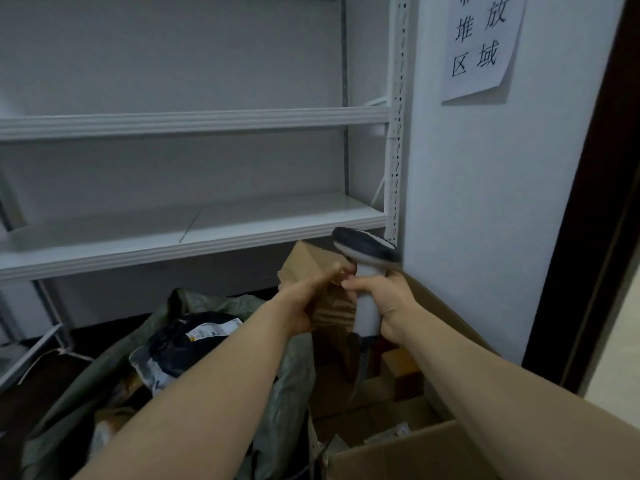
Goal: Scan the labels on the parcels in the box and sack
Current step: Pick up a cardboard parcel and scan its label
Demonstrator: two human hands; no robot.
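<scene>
White shelving (194,123) behind; left hand (307,301) grips a cardboard parcel (308,261), right hand (388,299) at its three o'clock clasps the scanner (367,271).

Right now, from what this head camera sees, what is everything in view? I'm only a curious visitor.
cardboard parcel: one, brown, held up in front of the shelving
scanner: one, pale handle with dark head, right beside that parcel
sack: one, green, open, lower left
black bagged parcel: one, black with a white label, in the sack
box: one, brown cardboard, lower right by the wall
parcels in the box: several, brown, too dim to count
shelving: one unit, white, along the back
paper sign: one, white with black characters, on the wall, upper right
left hand: grips the cardboard parcel
right hand: grips the scanner's handle
</scene>
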